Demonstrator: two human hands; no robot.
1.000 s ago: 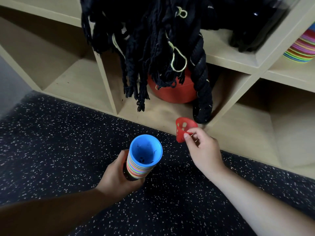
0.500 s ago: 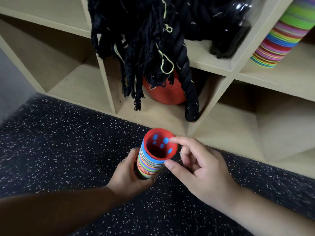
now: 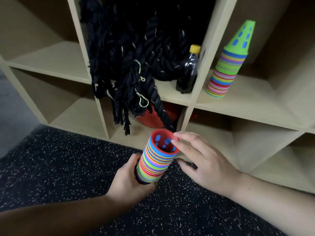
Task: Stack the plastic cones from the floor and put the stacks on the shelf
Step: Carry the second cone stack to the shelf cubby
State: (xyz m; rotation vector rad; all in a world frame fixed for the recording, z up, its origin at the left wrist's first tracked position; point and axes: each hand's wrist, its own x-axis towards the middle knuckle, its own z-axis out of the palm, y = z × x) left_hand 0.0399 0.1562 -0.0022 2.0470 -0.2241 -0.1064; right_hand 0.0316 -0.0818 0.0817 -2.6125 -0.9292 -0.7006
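My left hand (image 3: 131,180) grips the lower end of a multicoloured stack of plastic cones (image 3: 156,163), held tilted with its wide mouth toward me. A red cone (image 3: 164,142) sits as the innermost one, blue showing through its holes. My right hand (image 3: 202,161) is spread open beside the stack, its fingertips resting on the red rim. A second striped cone stack (image 3: 226,65), topped by a green cone, stands upright in the middle right compartment of the wooden shelf (image 3: 192,101).
A black battle rope (image 3: 133,65) spills from the middle compartment over the one below. A dark bottle with a yellow cap (image 3: 188,70) stands beside it. A red object (image 3: 153,120) lies behind the rope in the bottom compartment. Speckled black floor (image 3: 68,167) lies below.
My right hand carried the red cone to the stack and set it into the blue mouth, then let go and spread open. The view tilted upward, revealing the shelved stack and bottle.
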